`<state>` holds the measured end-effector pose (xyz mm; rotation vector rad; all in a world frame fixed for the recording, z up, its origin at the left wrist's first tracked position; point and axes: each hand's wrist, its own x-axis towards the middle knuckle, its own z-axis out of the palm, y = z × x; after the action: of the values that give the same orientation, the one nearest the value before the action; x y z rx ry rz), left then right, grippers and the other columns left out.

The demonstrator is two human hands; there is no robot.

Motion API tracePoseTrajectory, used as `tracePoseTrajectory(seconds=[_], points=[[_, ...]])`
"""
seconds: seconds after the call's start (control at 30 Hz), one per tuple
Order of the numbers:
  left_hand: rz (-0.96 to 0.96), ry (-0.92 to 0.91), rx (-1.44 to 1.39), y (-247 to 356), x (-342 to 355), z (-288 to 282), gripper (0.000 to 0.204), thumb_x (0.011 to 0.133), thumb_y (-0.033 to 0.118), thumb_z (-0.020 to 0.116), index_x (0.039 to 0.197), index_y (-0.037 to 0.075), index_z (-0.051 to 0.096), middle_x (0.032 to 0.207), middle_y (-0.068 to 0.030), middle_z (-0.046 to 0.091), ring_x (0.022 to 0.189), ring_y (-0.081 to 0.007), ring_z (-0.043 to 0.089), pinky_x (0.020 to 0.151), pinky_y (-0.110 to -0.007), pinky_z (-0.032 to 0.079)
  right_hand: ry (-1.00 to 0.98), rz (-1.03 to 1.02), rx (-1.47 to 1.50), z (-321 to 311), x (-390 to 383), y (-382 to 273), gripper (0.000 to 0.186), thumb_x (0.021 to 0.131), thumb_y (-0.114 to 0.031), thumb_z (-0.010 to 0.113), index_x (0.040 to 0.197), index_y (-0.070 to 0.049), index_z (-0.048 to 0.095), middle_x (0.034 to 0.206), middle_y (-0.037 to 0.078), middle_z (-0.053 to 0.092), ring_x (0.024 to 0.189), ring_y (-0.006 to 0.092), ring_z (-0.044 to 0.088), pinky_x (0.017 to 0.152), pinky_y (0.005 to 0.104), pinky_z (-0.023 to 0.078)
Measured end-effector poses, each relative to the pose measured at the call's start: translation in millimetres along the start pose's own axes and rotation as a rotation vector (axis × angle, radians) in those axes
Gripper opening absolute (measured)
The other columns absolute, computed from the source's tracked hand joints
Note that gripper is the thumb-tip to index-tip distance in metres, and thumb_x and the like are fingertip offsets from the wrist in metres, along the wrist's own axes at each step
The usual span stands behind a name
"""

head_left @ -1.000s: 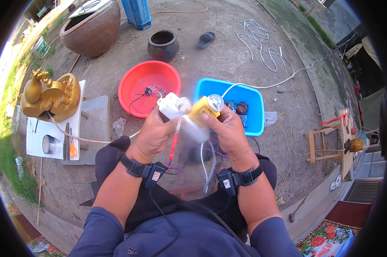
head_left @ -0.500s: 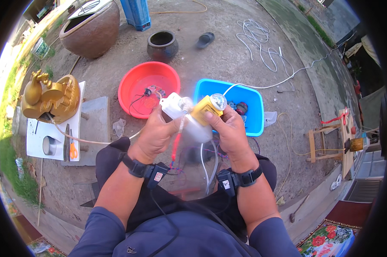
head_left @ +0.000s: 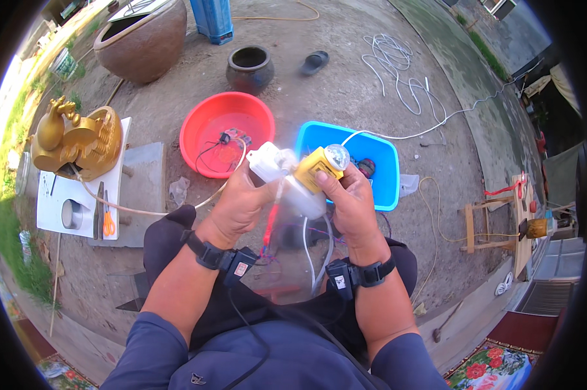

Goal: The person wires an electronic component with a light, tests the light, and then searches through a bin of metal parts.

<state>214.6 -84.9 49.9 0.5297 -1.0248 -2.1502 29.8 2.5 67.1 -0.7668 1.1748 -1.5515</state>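
Observation:
My left hand (head_left: 236,203) is closed around a white plastic housing (head_left: 266,161), held tilted above my lap. From beside it a cord with a red section (head_left: 269,224) hangs toward my knees. My right hand (head_left: 357,203) grips a yellow boxy device (head_left: 316,169) with a clear domed end (head_left: 336,157), its thumb lying on the label. The two pieces are close together; whether they touch is hard to tell through the blur. A whitish rounded piece (head_left: 306,199) shows below them, smeared. White and grey cables (head_left: 308,250) dangle underneath.
Ahead stand a red basin (head_left: 196,107) and a blue tub (head_left: 390,166), both with small items inside. At left, a gold ornament (head_left: 79,146), scissors (head_left: 108,223) and a tape roll (head_left: 72,214) rest on a white board. A wooden stool (head_left: 479,227) is at right; white cable (head_left: 397,58) lies coiled farther off.
The view has shifted slightly. Both hands keep their holds on the white housing and the yellow device, which have moved very slightly right in the picture.

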Motion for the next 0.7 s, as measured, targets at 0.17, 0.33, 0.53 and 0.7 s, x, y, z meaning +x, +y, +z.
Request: tracePoseTrajectory(seconds=[0.17, 0.33, 0.53, 0.7], points=[[0.009, -0.012, 0.015, -1, 0, -2, 0.052, 0.092, 0.009, 0.078, 0.137, 0.003, 0.052, 0.124, -0.0064, 0.066, 0.114, -0.0171, 0.065, 0.099, -0.034, 0.052, 0.011, -0.032, -0.072, 3, -2, -2, 0.037, 0.097, -0.010, 0.071, 0.131, 0.001, 0.062, 0.122, 0.008, 0.069, 0.110, 0.0155, 0.066, 0.098, 0.0320, 0.052], [-0.006, 0.065, 0.075, -5, -5, -12, 0.051, 0.093, 0.008, 0.077, 0.137, 0.003, 0.051, 0.124, -0.0052, 0.064, 0.114, -0.0164, 0.064, 0.099, -0.034, 0.051, 0.053, -0.137, 0.010, -25, 3, -20, 0.042, 0.098, -0.016, 0.071, 0.135, 0.001, 0.060, 0.120, 0.010, 0.070, 0.112, 0.0193, 0.067, 0.097, 0.0352, 0.055], [-0.031, 0.042, -0.049, 1, -7, -20, 0.053, 0.092, 0.007, 0.076, 0.138, 0.003, 0.051, 0.125, -0.0035, 0.061, 0.120, -0.0168, 0.061, 0.103, -0.034, 0.049, 0.117, -0.053, 0.093, -27, -3, -19, 0.041, 0.100, -0.020, 0.068, 0.133, 0.002, 0.058, 0.120, 0.013, 0.070, 0.109, 0.0243, 0.071, 0.091, 0.0412, 0.062], [-0.006, -0.003, -0.048, 17, -9, -15, 0.077, 0.084, 0.022, 0.085, 0.147, 0.003, 0.045, 0.135, -0.0153, 0.063, 0.126, -0.0295, 0.063, 0.110, -0.046, 0.049, 0.103, 0.122, 0.047, -39, -11, -37, 0.044, 0.096, -0.019, 0.070, 0.134, 0.000, 0.058, 0.121, 0.010, 0.069, 0.106, 0.0177, 0.069, 0.089, 0.0321, 0.056]])
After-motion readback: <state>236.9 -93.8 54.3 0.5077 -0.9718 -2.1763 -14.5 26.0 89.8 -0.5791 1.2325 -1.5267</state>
